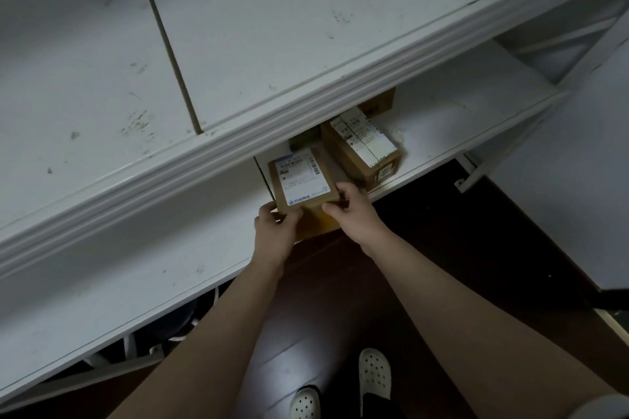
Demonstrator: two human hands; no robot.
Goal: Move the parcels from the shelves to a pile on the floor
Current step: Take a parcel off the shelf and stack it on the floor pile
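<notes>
Left hand (275, 224) and right hand (350, 211) are both gripping the small brown parcel (303, 180) at the front edge of the lower shelf (459, 119). They should be pulling it straight out and level, not bumping the bigger parcel (367, 150) farther back on the shelf.

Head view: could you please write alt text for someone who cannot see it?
The left hand and right hand grip a small labelled cardboard parcel at the front edge of a white shelf. A second labelled parcel lies behind it.
</notes>
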